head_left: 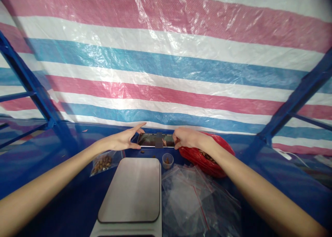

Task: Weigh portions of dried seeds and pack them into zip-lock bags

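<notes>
A woven plastic tarp (166,57) in pink, white and blue stripes hangs as the far wall, its creased surface throwing back bright glare near the top. Blue metal frame bars (28,81) slant up at left, matched by a second set of bars (298,95) at right, with thin crossbars (15,97) joining them at the sides. A blue tabletop (293,188) fills the near scene, and a white cable (290,155) trails away at far right.
</notes>
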Demonstrator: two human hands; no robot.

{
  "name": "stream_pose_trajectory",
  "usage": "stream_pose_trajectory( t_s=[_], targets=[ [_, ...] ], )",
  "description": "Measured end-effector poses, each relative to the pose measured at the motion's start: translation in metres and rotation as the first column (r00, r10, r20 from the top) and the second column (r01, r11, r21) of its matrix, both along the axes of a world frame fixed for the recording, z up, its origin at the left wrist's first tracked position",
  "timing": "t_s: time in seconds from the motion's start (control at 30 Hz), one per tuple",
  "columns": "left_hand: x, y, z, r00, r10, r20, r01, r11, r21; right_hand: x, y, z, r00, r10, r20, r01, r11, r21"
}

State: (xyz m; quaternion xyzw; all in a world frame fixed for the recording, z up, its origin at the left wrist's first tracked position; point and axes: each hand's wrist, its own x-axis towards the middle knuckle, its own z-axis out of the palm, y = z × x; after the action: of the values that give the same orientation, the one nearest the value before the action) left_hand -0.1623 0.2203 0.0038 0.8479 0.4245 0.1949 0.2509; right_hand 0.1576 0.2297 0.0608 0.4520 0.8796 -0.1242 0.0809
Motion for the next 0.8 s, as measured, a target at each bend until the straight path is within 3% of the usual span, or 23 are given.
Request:
stream_pose_trajectory(
  t_s=[0.17, 0.3, 0.37, 0.47, 0.57, 0.67, 0.73, 0.8],
  targets=[
    [-0.002, -0.006, 0.004, 1.0, 0.007, -0.031, -0.006, 1.0, 0.006, 0.008, 0.007, -0.008, 0.998, 0.007, -0.066, -0.011, 0.998, -0.068],
    [-0.014, -0.027, 0.014, 0.994, 0.1, -0.052, -0.088, 0.977, 0.196, 0.019, 0.006, 0.004, 0.98, 0.02, -0.2, -0.036, 0.996, -0.077],
    [-0.023, -0.041, 0.015, 0.979, 0.201, -0.009, -0.186, 0.919, 0.348, 0.021, 0.0, 0.018, 0.945, 0.031, -0.326, -0.069, 0.992, -0.105],
    [-0.035, -0.059, 0.011, 0.956, 0.291, 0.034, -0.263, 0.799, 0.54, 0.015, -0.015, 0.038, 0.88, 0.11, -0.462, -0.214, 0.96, -0.179],
    [-0.041, -0.067, 0.004, 0.956, 0.292, -0.023, -0.208, 0.732, 0.649, 0.003, -0.032, 0.049, 0.878, 0.181, -0.443, -0.319, 0.912, -0.258],
    [-0.039, -0.069, 0.0, 0.964, 0.254, -0.081, -0.12, 0.684, 0.719, -0.005, -0.039, 0.047, 0.915, 0.185, -0.36, -0.311, 0.89, -0.334],
    [-0.039, -0.07, 0.0, 0.971, 0.217, -0.104, -0.066, 0.655, 0.753, -0.007, -0.038, 0.043, 0.918, 0.169, -0.36, -0.296, 0.895, -0.334],
    [-0.04, -0.07, 0.001, 0.974, 0.197, -0.11, -0.04, 0.63, 0.775, -0.007, -0.033, 0.039, 0.897, 0.171, -0.407, -0.291, 0.922, -0.255]
  ],
)
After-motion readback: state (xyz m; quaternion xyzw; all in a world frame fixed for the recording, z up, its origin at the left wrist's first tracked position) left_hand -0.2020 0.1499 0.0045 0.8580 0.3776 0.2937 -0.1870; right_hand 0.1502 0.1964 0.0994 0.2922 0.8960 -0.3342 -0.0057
